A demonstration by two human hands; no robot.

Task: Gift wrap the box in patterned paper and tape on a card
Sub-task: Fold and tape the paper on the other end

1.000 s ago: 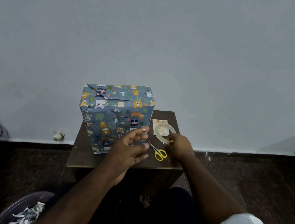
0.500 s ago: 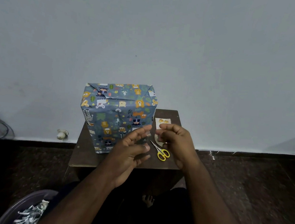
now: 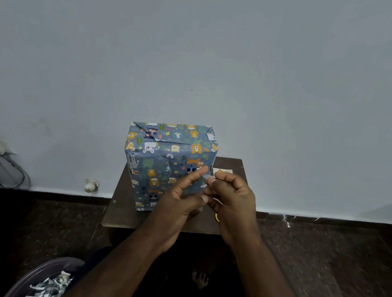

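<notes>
No brand or readable writing shows anywhere; the only print is the cartoon animals and leaves on the blue paper covering the box [image 3: 169,162]. The box stands upright on the small dark surface [image 3: 119,212], toward its left and back, close against the pale wall [image 3: 197,54].

Both hands meet right in front of the box, at about 4 o'clock from its centre. The left hand [image 3: 176,204] has its fingers stretched up toward 1 o'clock, fingertips [image 3: 201,171] over the box's lower right face; whether they touch the paper, I cannot tell. The right hand [image 3: 233,198] sits just beside it at 3 o'clock, fingers curled, pinching something small and pale at the tips, likely a strip of tape [image 3: 208,178], though it is too small to be sure. The left hand's thumb and fingers close on that same spot.

The card [image 3: 222,171] lies flat on the surface at 12 o'clock from the right hand, just right of the box, mostly hidden. A sliver of yellow scissors [image 3: 216,216] peeks out under the right hand.

Down at 7 o'clock, on the floor [image 3: 322,263], a grey tub [image 3: 39,274] holds paper scraps [image 3: 50,287].
</notes>
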